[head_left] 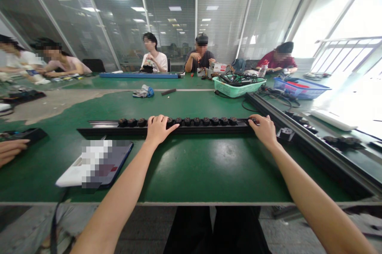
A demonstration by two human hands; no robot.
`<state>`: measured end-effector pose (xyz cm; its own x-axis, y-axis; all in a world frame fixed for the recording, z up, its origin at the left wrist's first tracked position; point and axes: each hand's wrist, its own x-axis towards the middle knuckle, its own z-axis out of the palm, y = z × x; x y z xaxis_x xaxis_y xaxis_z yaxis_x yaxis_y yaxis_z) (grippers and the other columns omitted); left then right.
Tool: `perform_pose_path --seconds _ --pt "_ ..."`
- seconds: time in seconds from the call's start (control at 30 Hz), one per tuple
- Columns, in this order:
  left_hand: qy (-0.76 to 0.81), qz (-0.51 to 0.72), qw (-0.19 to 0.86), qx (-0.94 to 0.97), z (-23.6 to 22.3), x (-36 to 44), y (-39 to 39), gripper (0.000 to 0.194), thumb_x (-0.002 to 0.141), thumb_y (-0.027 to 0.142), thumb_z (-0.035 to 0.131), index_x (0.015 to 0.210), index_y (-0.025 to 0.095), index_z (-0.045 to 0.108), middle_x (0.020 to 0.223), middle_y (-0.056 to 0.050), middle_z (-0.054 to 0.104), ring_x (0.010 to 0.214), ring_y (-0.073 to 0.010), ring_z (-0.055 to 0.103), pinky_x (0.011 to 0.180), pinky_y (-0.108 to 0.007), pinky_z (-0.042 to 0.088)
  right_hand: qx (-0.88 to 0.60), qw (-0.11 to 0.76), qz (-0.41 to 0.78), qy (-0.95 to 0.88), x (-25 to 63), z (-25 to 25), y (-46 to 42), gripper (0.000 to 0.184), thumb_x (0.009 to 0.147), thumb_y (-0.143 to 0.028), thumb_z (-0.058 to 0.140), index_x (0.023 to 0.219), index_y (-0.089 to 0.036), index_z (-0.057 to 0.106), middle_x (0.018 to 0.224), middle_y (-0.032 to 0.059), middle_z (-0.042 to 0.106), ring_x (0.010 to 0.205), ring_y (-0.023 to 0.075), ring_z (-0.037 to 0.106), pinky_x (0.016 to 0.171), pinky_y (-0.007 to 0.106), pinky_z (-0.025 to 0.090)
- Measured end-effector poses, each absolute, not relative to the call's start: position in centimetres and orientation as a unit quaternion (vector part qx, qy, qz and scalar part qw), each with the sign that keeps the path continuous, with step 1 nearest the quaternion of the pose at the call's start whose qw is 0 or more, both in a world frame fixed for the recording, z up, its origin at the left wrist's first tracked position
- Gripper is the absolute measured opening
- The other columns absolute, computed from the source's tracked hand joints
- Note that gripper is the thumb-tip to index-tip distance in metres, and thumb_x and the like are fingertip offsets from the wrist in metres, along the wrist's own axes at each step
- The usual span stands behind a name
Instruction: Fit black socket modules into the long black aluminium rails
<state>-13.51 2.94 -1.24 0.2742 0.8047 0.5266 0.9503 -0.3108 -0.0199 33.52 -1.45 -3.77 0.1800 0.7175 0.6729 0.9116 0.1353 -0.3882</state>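
A long black rail (205, 129) lies across the green table in front of me, with a row of round black parts (197, 121) set along its channel. My left hand (158, 129) is closed over the left-middle of the rail, fingers bent across the far side and thumb stretched along the near side. It covers some of the parts. At the rail's right end, my right hand (265, 129) is bent with thumb and fingers around a small dark part (254, 120), mostly hidden by the fingers. The channel's left end (103, 124) shows bare metal.
Another long rail (316, 146) runs diagonally on the right. A phone (122, 162) and a white object (74, 172) lie at left, near another person's hand (12, 150). Beyond are a green basket (238, 86), a blue basket (301, 88), a glove (143, 91) and several seated people.
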Motion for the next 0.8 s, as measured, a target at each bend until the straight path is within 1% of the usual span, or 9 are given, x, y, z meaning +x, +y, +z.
perform_pose_path --seconds 0.2,0.47,0.63,0.8 --pt "-0.562 -0.216 0.162 -0.782 -1.2 -13.5 2.9 0.073 0.094 0.077 0.032 0.121 0.02 0.068 0.121 -0.016 0.065 0.117 -0.0338 0.054 0.11 -0.049 0.03 -0.649 0.418 -0.12 -0.624 33.4 -3.6 -1.7 0.027 0.09 -0.044 0.052 0.092 -0.024 0.07 0.075 0.0019 0.066 0.072 0.0209 0.06 0.114 0.06 0.032" --pt "-0.559 -0.219 0.158 -0.784 -1.1 -13.6 2.6 0.074 0.093 0.078 0.033 0.12 0.018 0.068 0.12 -0.016 0.065 0.117 -0.0337 0.054 0.11 -0.049 0.03 -0.656 0.419 -0.125 -0.615 33.1 -3.4 -2.1 0.023 0.086 -0.041 0.054 0.09 -0.024 0.068 0.076 0.0018 0.063 0.074 0.0208 0.058 0.114 0.056 0.033" --pt "-0.56 -0.215 0.158 -0.785 -1.0 -13.6 2.6 0.072 0.094 0.077 0.032 0.119 0.02 0.068 0.12 -0.015 0.065 0.116 -0.033 0.055 0.11 -0.049 0.029 -0.663 0.413 -0.123 -0.612 33.8 -3.5 -2.2 0.023 0.086 -0.041 0.052 0.091 -0.025 0.067 0.074 0.0019 0.061 0.076 0.0219 0.058 0.112 0.057 0.034" --pt "-0.559 -0.213 0.16 -0.785 -1.0 -13.6 2.6 0.073 0.094 0.078 0.031 0.118 0.019 0.068 0.119 -0.016 0.065 0.116 -0.0331 0.055 0.11 -0.049 0.03 -0.663 0.408 -0.12 -0.616 34.2 -3.5 -2.3 0.025 0.087 -0.043 0.051 0.092 -0.024 0.067 0.075 0.0024 0.062 0.076 0.0213 0.058 0.113 0.056 0.033"
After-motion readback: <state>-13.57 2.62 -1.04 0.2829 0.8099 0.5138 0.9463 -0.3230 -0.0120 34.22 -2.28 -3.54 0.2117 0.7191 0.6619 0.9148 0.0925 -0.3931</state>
